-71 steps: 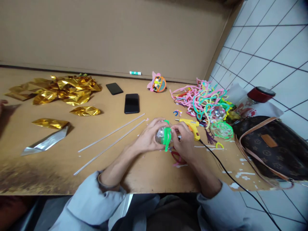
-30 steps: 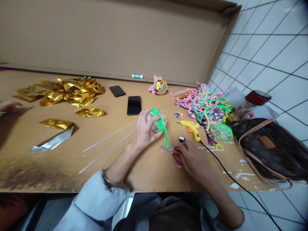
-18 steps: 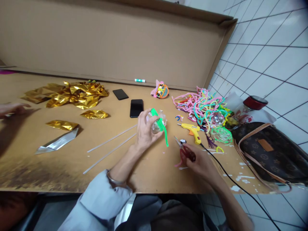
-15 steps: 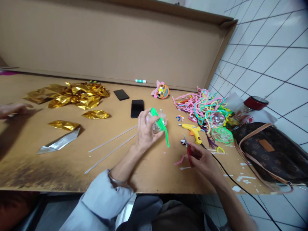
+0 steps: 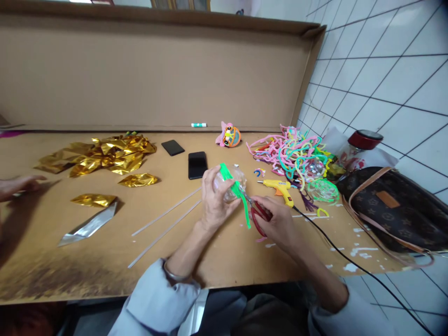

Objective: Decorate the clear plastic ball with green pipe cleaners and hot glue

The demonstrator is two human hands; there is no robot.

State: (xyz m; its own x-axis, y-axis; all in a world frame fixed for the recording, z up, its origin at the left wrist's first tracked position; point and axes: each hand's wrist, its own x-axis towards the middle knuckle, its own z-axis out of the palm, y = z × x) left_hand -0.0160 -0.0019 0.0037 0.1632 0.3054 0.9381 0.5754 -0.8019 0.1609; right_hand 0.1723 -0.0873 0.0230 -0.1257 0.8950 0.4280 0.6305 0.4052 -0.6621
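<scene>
Scissors (image 5: 258, 225) are gripped by their red handles in the right hand (image 5: 280, 220), while the left hand (image 5: 214, 200) clasps a transparent ball (image 5: 239, 176) over the near-middle part of the table (image 5: 224, 263); whether the ball touches the surface is hard to tell. The left fingers wrap its left side, with the thumb close to a bright green strip (image 5: 245, 207) that crosses it. That grip seems meant to steady the ball and pin the wound part of the strip, leaving the loose tail exposed on the right, where the blades can get at it. The blades meet the strip near the spot where the tail leaves the ball, though it cannot be made out whether they pinch it. The scissors' long axis runs diagonally, handles towards the person and to the right, tips pointing away and left at the ball. The strip's wound part slants from far left to near right, and its tail droops towards the person, its end hanging just left of the handles. A yellow glue gun (image 5: 281, 186) lies just beyond the right hand, nozzle pointing left and cord (image 5: 336, 247) trailing off to the near right, probably so placed for easy reach. The heap of fuzzy stems (image 5: 285, 149) sits behind it, likely handy for the same reason.
</scene>
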